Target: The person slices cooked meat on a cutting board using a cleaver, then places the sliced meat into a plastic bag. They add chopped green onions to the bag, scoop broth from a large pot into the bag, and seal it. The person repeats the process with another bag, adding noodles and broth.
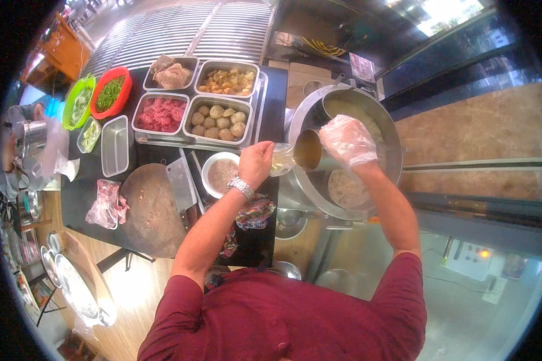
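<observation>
My left hand (255, 164), bare and with a metal-band watch on the wrist, grips a clear plastic bag (281, 160) with pale pieces inside. My right hand (347, 137) wears a clear plastic glove and holds a metal cup (308, 151) of brownish broth. The cup is tilted, its rim close against the bag's mouth; whether liquid is flowing I cannot tell. Both are at the near rim of a large round metal pot (390, 126), which has pale broth and round metal inserts in it. Beneath my left wrist stands a white bowl (206, 173) of greyish-pink food.
Metal trays hold meatballs (219, 122), raw red meat (160, 115), yellowish pieces (228, 82) and cooked meat (171, 74). A cleaver (180, 182) overlaps a round chopping board (149, 212). Patterned cloth (255, 212) lies by the table edge. Chopped greens fill a red basket (111, 94).
</observation>
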The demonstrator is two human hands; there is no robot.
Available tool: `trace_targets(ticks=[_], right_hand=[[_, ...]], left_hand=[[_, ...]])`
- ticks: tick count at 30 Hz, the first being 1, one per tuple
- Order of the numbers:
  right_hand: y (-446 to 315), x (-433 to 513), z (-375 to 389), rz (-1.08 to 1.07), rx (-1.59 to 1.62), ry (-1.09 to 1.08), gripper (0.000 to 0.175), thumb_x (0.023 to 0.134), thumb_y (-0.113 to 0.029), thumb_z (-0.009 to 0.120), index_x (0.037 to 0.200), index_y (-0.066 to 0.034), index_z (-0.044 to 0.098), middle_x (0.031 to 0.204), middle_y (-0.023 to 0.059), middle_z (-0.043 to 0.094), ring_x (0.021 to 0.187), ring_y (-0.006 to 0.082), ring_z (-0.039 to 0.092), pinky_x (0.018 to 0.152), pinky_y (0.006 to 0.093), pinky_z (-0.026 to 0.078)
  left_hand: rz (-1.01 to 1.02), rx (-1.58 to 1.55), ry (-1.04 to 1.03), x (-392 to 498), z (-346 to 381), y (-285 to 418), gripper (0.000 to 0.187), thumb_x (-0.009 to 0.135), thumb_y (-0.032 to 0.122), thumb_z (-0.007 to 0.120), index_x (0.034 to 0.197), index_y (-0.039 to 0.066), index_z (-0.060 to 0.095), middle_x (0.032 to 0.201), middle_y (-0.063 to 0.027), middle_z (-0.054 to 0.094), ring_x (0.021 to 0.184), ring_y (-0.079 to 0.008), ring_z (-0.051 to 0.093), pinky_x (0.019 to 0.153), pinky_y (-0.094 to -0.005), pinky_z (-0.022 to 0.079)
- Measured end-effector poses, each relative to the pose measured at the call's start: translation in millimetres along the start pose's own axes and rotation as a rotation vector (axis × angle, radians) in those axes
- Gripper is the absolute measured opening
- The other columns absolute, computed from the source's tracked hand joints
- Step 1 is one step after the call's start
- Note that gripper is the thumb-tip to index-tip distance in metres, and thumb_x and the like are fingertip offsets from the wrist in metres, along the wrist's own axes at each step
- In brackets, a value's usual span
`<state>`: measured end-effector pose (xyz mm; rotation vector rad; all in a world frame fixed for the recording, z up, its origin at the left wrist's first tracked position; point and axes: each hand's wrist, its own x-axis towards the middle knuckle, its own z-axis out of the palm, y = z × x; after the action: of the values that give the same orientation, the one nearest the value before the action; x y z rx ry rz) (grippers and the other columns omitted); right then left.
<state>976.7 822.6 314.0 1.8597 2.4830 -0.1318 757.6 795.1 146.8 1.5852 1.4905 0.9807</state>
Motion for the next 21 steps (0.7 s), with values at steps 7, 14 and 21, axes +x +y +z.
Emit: trace_targets(ticks=[7, 14, 21], right_hand=[[-10, 9, 0, -0.008, -0.017, -0.065, 0.026, 0.089, -0.025, 0.058, 0.088, -0.0050, 0.075, 0.096, 0.0185, 0.071, 0.095, 0.0384, 0.067, 0.088, 0.0471, 0.053], [-30, 10, -7, -0.034, -0.078, -0.037, 0.023, 0.086, -0.022, 0.059, 0.088, -0.0066, 0.076, 0.096, 0.0167, 0.072, 0.096, 0.0367, 0.069, 0.086, 0.0454, 0.055], [-38, 18, -3, -0.262, -0.271, -0.028, 0.017, 0.080, -0.017, 0.064, 0.085, -0.0060, 0.077, 0.091, 0.0167, 0.072, 0.087, 0.0333, 0.072, 0.078, 0.0443, 0.058]], left_hand=[[-0.010, -0.002, 0.024, 0, 0, -3, 0.024, 0.097, 0.021, 0.066, 0.105, -0.001, 0.074, 0.090, -0.0233, 0.072, 0.084, -0.0347, 0.074, 0.074, -0.0386, 0.056], [-0.071, -0.001, 0.018, -2, -3, 0, 0.027, 0.097, 0.025, 0.063, 0.104, 0.002, 0.075, 0.092, -0.0226, 0.072, 0.088, -0.0398, 0.070, 0.078, -0.0449, 0.056], [-0.057, 0.004, 0.054, -2, -4, -3, 0.026, 0.097, 0.024, 0.062, 0.103, 0.002, 0.075, 0.092, -0.0231, 0.071, 0.088, -0.0403, 0.070, 0.079, -0.0461, 0.056]])
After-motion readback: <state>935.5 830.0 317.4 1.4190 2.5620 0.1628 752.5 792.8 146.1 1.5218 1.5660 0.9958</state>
